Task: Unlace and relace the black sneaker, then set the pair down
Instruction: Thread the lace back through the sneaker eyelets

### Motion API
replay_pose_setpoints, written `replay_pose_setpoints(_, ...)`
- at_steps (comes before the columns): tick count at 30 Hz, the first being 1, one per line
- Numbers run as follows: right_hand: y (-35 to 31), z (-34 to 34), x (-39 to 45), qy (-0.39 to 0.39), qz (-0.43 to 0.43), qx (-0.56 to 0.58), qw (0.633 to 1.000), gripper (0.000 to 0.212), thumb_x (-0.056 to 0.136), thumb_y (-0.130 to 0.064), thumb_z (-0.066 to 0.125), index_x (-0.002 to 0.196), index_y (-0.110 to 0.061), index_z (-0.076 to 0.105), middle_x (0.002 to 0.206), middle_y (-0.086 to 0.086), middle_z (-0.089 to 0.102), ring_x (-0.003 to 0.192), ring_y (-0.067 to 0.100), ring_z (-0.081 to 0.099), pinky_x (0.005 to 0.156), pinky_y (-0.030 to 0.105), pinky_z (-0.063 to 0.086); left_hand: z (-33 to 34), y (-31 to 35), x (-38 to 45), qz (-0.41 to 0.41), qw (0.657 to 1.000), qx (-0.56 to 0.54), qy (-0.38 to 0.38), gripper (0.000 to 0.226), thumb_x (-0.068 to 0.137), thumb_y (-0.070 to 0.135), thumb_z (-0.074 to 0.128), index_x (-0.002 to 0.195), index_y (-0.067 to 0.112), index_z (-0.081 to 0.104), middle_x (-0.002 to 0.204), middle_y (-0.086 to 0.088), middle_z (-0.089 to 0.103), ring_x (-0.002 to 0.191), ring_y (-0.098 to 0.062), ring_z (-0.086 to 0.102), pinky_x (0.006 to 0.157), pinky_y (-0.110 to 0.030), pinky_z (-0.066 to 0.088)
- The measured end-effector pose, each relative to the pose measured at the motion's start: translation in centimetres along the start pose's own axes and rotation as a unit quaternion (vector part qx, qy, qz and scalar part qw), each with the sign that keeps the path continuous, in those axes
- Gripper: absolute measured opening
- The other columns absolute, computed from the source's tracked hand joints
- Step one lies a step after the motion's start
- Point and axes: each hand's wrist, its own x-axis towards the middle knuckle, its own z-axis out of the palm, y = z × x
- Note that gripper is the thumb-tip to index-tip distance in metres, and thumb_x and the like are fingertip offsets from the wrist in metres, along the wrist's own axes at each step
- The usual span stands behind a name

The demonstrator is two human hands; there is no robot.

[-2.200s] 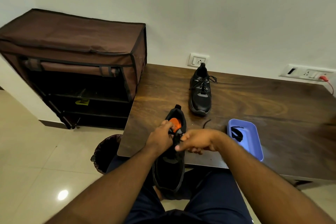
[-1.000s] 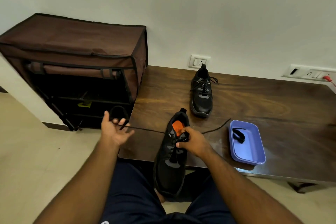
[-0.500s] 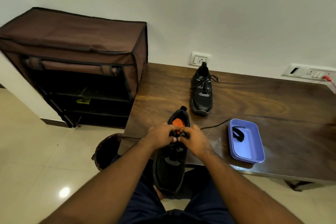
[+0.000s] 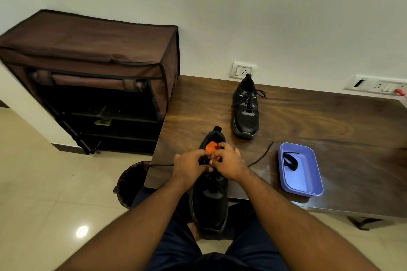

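Two hands meet over the near sneaker (image 4: 210, 200), which I see lying half across the desk (image 4: 308, 121) edge, toe toward me. My left hand (image 4: 189, 166) and right hand (image 4: 229, 165) both have fingers curled, pinching the lace (image 4: 261, 156) at the collar beside the orange insole; loose ends trail to either side. Farther back stands the second sneaker (image 4: 245, 109), laced. Rightmost sits a blue tray (image 4: 308, 189).

A black sneaker (image 4: 210, 196) with an orange insole tilts over the wooden table's near edge, heel on the tabletop, its loose black lace (image 4: 261, 155) trailing both ways, while its laced mate (image 4: 245, 109) stands flat farther back.
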Motion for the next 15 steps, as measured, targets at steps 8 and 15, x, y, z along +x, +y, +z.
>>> replay_pose_setpoints(8, 2.8, 1.6, -2.6, 0.135, 0.106, 0.538, 0.825, 0.024, 0.095, -0.007, 0.054, 0.075, -0.018, 0.062, 0.114, 0.009, 0.061, 0.107, 0.018, 0.054, 0.091, 0.033, 0.044, -0.3, -0.5, 0.0, -0.033, 0.999, -0.013, 0.008, 0.043, 0.079, 0.045, 0.073, 0.12, 0.041, 0.059, 0.115, 0.014, 0.067, 0.112, -0.009, 0.055, 0.084, -0.035, 0.024)
replay_pose_setpoints(15, 2.4, 0.4, -1.6, 0.113, -0.006, 0.103, 0.988, 0.04, 0.089, -0.044, 0.063, 0.128, -0.04, 0.056, 0.161, -0.006, 0.013, 0.146, 0.025, 0.013, 0.114, 0.057, 0.021, 0.4, 0.0, 0.4, -0.019, 0.999, 0.048, -0.017, 0.054, 0.079, 0.042, 0.074, 0.129, 0.041, 0.054, 0.12, 0.01, 0.067, 0.117, -0.012, 0.055, 0.092, -0.037, 0.024)
